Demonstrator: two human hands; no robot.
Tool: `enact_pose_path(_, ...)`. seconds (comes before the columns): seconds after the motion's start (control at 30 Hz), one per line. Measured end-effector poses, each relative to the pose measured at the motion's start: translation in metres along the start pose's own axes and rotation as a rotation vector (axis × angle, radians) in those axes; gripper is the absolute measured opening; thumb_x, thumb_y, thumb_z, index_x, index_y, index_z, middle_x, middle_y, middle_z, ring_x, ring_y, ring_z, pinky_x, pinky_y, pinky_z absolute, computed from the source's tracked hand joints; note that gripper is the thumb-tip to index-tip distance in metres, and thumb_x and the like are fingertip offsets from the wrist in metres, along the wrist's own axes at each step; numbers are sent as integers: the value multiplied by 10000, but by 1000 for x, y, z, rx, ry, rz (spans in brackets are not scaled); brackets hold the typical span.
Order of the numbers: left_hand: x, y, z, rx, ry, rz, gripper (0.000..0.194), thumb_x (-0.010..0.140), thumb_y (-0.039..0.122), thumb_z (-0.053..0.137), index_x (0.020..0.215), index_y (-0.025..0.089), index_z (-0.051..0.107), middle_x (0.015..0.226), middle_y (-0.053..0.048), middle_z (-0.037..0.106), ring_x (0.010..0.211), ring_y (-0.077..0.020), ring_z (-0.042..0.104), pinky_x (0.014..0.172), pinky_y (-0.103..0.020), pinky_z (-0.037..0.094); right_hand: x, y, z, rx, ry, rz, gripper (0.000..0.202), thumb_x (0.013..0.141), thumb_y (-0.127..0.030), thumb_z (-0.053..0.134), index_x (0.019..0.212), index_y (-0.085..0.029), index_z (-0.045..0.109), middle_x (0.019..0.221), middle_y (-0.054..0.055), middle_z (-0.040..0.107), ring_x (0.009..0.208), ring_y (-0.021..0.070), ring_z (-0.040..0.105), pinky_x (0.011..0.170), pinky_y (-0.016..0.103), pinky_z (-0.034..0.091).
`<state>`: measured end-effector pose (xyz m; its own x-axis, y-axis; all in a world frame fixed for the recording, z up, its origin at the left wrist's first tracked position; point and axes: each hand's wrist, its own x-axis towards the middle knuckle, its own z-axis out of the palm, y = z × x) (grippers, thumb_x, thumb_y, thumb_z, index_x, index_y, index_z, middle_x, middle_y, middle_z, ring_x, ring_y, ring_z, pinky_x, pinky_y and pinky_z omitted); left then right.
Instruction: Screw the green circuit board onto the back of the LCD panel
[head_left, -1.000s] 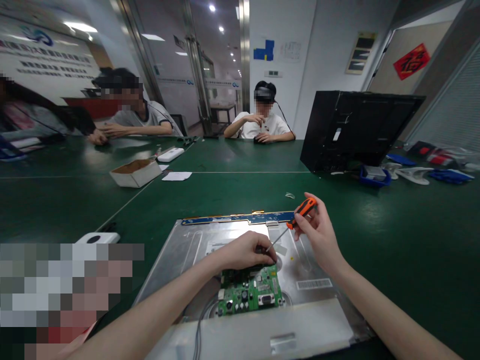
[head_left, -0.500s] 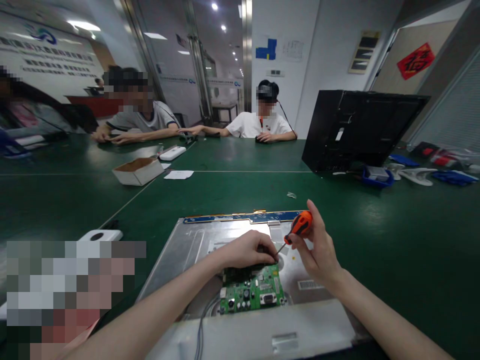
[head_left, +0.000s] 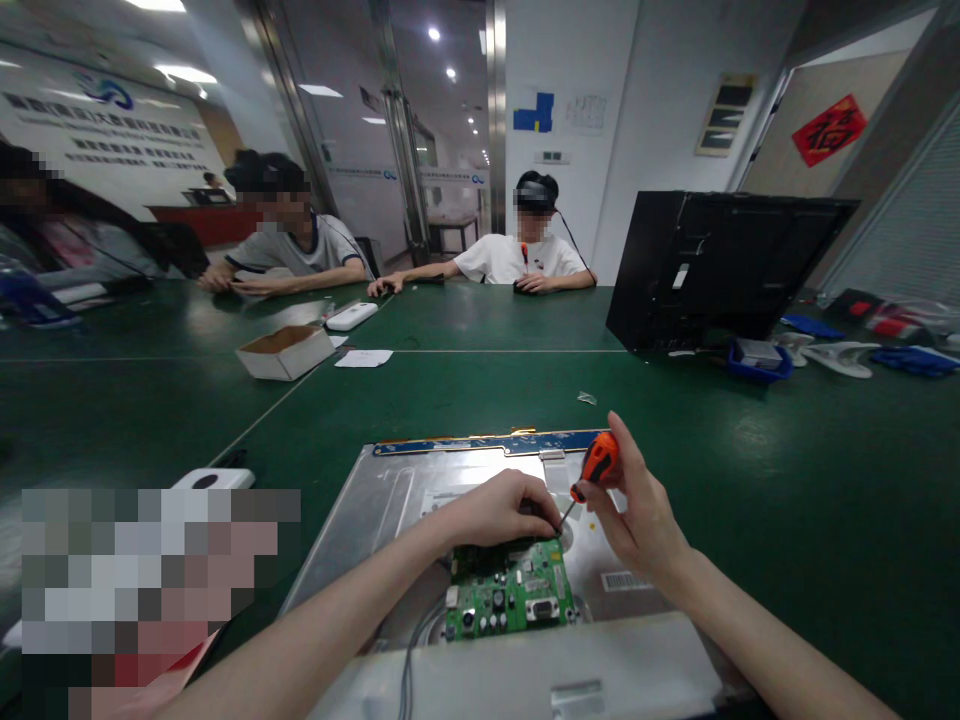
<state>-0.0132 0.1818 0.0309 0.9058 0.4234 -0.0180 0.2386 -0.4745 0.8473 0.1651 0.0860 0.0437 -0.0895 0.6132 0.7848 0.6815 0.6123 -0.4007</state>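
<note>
The green board [head_left: 514, 590] lies on the flat, shiny metal panel [head_left: 375, 500], not taken off; whether its corner is fixed or loose, I cannot tell. The right hand [head_left: 645, 520] is closed on the smooth orange-black screwdriver [head_left: 600, 460], its thin tip near the board's far right corner. The left hand [head_left: 506, 510] bends there; its grip is hidden.

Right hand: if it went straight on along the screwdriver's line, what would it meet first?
Likely the far right corner of the green circuit board, beside the left hand. The screwdriver in the right hand slants down toward it; whether its tip touches, or would graze a fingertip first, is unclear.
</note>
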Motion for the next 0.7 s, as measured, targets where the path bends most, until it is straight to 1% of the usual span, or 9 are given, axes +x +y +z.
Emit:
enact_pose_path(0.17, -2, 3, 0, -27, 3, -3, 120, 776, 108, 705, 856, 169, 769, 787, -7, 723, 729, -151, 645, 690, -220, 479, 1, -3, 2, -3, 24, -45, 657, 957, -196, 469, 1533, -273, 164, 851, 31, 609, 595, 152, 616, 534, 294, 579)
enact_pose_path(0.3, -2, 3, 0, -32, 6, 9, 132, 771, 88, 701, 845, 172, 771, 774, -1, 721, 730, -148, 636, 698, -221, 474, 2, -5, 3, -17, 21, -79, 637, 965, -193, 454, 1526, -266, 161, 835, 33, 619, 563, 152, 608, 497, 285, 564)
enact_pose_path(0.47, -2, 2, 0, -49, 13, -5, 133, 760, 88, 712, 833, 185, 767, 753, 13, 712, 706, -142, 623, 702, -226, 468, 4, -8, 0, -5, -13, -63, 636, 964, -196, 449, 1527, -244, 157, 845, 48, 638, 547, 154, 607, 479, 290, 553)
enact_pose_path(0.57, -2, 1, 1, -47, 10, 1, 121, 759, 95, 718, 835, 177, 767, 753, 6, 707, 701, -141, 619, 692, -225, 467, 3, -9, 0, 0, -16, -72, 639, 961, -185, 439, 1530, -234, 153, 863, 60, 648, 556, 157, 612, 484, 295, 555)
enact_pose_path(0.7, -3, 0, 1, -72, 16, -15, 104, 760, 121, 723, 833, 178, 770, 757, 2, 711, 697, -142, 625, 670, -218, 476, 4, -9, 0, -3, -9, -92, 643, 954, -173, 448, 1529, -228, 164, 830, 47, 646, 524, 147, 591, 457, 278, 539)
